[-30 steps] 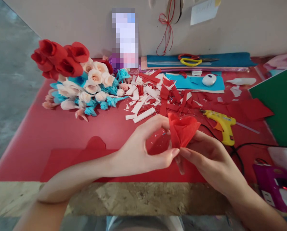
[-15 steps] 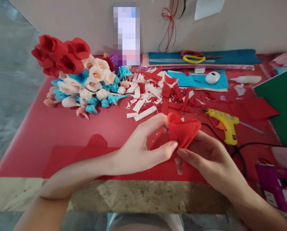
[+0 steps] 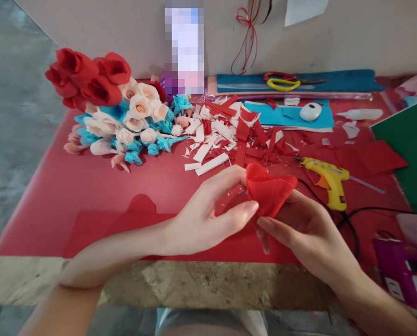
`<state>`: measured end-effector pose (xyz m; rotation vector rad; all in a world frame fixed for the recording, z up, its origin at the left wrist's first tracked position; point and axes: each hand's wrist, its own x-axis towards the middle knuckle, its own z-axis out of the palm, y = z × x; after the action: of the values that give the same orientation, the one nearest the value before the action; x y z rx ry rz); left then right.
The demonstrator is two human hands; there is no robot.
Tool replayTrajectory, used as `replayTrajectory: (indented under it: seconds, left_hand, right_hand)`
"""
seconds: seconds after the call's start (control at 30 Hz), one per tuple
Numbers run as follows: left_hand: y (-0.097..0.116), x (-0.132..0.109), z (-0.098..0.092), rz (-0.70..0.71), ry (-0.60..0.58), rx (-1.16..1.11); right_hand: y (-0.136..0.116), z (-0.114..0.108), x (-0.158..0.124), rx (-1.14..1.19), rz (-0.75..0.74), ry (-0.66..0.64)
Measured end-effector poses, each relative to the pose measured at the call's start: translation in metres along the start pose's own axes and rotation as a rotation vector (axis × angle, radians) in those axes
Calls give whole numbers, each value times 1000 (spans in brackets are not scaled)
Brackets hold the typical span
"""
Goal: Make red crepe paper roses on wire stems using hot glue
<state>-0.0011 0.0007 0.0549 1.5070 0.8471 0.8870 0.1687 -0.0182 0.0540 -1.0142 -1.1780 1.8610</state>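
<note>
A cupped red paper flower (image 3: pixel 269 191), narrow at its base and wide at its rim, is held between both hands over the front part of the red tabletop (image 3: pixel 117 182). My left hand (image 3: pixel 215 214) has its thumb and fingers closed on the flower's left side. From the right, my right hand (image 3: pixel 302 224) pinches the base with the thumb in front; its other fingers are partly hidden behind the paper. Under my left forearm lies a flat red paper sheet (image 3: pixel 103 228) near the front edge.
Paper flowers (image 3: pixel 138 109) are piled at the back left, beside red and white scraps (image 3: pixel 225 133). A yellow glue gun (image 3: pixel 329 179) with a cord lies right. Scissors (image 3: pixel 283 84) rest on blue paper behind. A purple device (image 3: pixel 400 266) sits front right.
The red flower has turned slightly, showing a smoother front, and its rim spreads a little further right. Both hands stay nearly in place.
</note>
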Motion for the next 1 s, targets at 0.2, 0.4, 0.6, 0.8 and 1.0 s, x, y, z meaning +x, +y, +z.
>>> replayTrajectory:
  seconds: [0.2,0.4,0.6,0.8,1.0]
  left_hand:
    - [-2,-1,0,-7,-2,3]
    - [-1,-1,-2,11,-20,5]
    - [0,-1,0,-11,-18,-40]
    - [-1,-1,-1,-21,-30,-31]
    - [-1,0,-1,-10,-24,-39]
  right_hand:
    - [0,5,-2,-33,-3,75]
    - [-4,6,-2,-66,8,95]
    - [-2,4,-3,-127,-26,106]
    - [-1,6,-2,-103,-22,93]
    - [0,6,0,-115,-27,112]
